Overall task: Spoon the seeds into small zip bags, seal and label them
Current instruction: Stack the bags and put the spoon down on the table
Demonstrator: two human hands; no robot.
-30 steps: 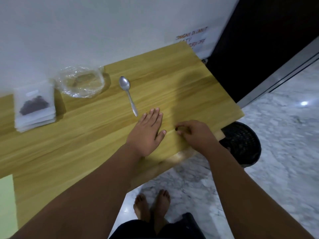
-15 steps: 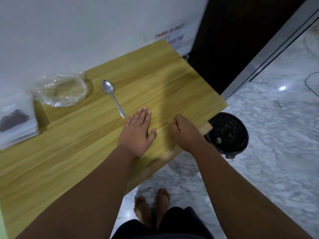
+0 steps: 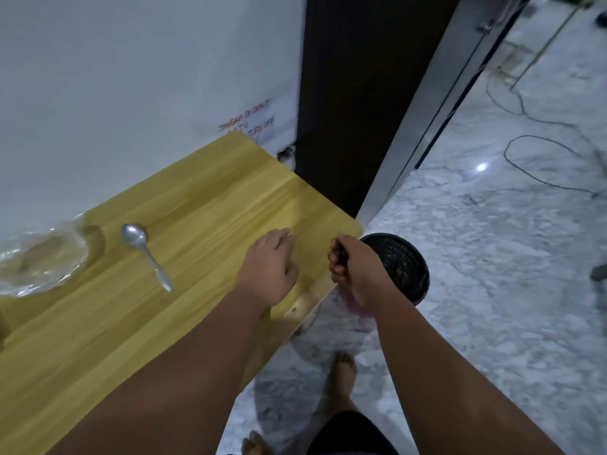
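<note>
A metal spoon (image 3: 144, 254) lies on the wooden table (image 3: 203, 205), bowl toward the wall. At the left edge of the view sits a crumpled clear plastic bag (image 3: 42, 257). My left hand (image 3: 271, 270) rests palm down on the table near its right end, fingers loosely curled and holding nothing. My right hand (image 3: 353, 269) is closed in a fist just off the table's right corner, above a black bin. Whether the fist holds anything is hidden. The small zip bags are out of view.
A black mesh bin (image 3: 404, 267) stands on the marble floor beside the table's right end. Something pink (image 3: 349, 302) shows under my right wrist. Cables (image 3: 538, 159) trail across the floor at the right. My bare feet (image 3: 343, 376) are below the table's front edge.
The view has swung to the right, so the stack of zip bags has left the frame. My right hand has lifted off the table to its corner and closed into a fist. My left hand's fingers have curled.
</note>
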